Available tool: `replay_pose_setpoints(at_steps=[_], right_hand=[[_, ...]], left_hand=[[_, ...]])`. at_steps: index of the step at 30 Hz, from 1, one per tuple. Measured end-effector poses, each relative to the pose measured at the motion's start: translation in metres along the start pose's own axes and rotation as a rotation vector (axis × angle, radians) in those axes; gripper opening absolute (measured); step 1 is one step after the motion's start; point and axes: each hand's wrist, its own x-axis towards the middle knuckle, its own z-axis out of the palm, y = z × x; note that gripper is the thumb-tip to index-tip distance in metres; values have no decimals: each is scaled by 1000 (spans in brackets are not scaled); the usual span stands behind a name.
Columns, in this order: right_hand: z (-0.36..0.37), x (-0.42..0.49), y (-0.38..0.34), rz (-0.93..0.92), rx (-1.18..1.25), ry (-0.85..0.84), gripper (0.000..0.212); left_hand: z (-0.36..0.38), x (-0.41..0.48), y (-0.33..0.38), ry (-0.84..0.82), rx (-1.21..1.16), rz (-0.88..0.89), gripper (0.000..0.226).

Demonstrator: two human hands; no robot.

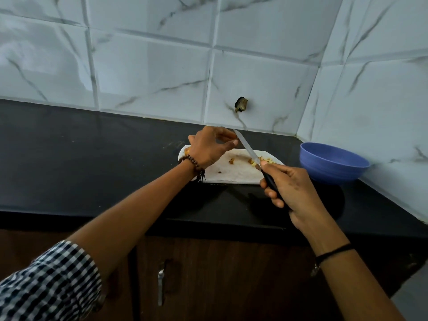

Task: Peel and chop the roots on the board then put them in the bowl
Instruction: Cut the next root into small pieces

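Root pieces (266,160), head view: one small yellow cluster on the right end of the white board (231,176), partly hidden by the knife, so I cannot count it exactly. One lone piece (231,161) lies mid-board, and one dark scrap (219,172) sits nearer me. One orange root end (188,149) peeks out at the board's left edge, under the wrist.

One knife (246,147), raised over the board, tip pointing at the tiled wall (150,66). My right hand (291,188) is wrapped round the black handle. My left hand (208,147) has its thumb and forefinger closed on the blade near the tip.

One blue bowl (333,166) stands on the black counter (92,158), right of the board and apart from it.

Wrists: one bead bracelet (192,162) on the left, one black cord (333,252) on the right.
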Motion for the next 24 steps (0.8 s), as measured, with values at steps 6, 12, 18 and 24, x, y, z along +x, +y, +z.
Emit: replay_pose_setpoints(at_steps=[6, 12, 18, 24], right_hand=[[0, 2, 8, -85, -26, 131, 18], [-1, -3, 16, -160, -225, 166, 28], [-1, -5, 14, -174, -283, 190, 33], [-1, -6, 14, -180, -317, 213, 34]], left_hand=[[6, -5, -1, -207, 221, 153, 14], [11, -7, -3, -248, 244, 191, 19], [7, -6, -5, -208, 392, 183, 18], [5, -6, -1, -221, 392, 210, 23]])
